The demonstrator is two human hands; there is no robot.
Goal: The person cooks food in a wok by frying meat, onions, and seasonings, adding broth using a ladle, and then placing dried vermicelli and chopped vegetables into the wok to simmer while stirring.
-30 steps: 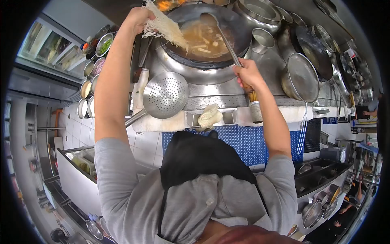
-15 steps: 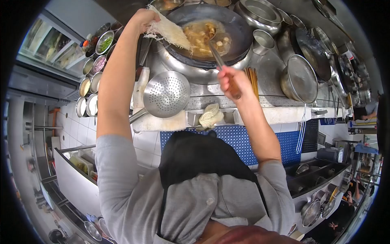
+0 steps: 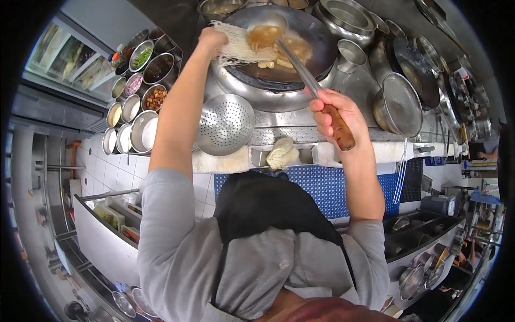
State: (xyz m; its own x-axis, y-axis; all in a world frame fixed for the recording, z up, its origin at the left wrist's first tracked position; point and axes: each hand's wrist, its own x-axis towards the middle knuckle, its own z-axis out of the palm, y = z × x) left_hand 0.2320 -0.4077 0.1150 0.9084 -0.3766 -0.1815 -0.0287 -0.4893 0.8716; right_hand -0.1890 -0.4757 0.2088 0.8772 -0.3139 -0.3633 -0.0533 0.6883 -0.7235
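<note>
My left hand (image 3: 213, 42) is closed on one end of a flat sheet of thin white dried noodles (image 3: 238, 49), which reaches over the left side of a dark wok (image 3: 320, 53). My right hand (image 3: 343, 114) grips the wooden handle of a metal ladle (image 3: 298, 63). The ladle's bowl, full of brown broth with pieces in it, is held above the wok beside the far end of the noodles; whether they touch is unclear. More brown broth (image 3: 299, 49) with pale chunks lies in the wok. A perforated skimmer (image 3: 225, 124) rests in front of the stove, its handle behind my left arm.
Left of my arm stand several bowls of ingredients, among them chopped greens (image 3: 141, 58) and brown pieces (image 3: 154, 99). A metal pot (image 3: 351, 56) and a large strainer (image 3: 399, 104) are on the right. A crumpled cloth (image 3: 281, 153) lies at the counter's front edge.
The ladle has come up from the wok with broth in its bowl, and my right hand has moved right and nearer to me. My left hand and the noodles have shifted right and lower.
</note>
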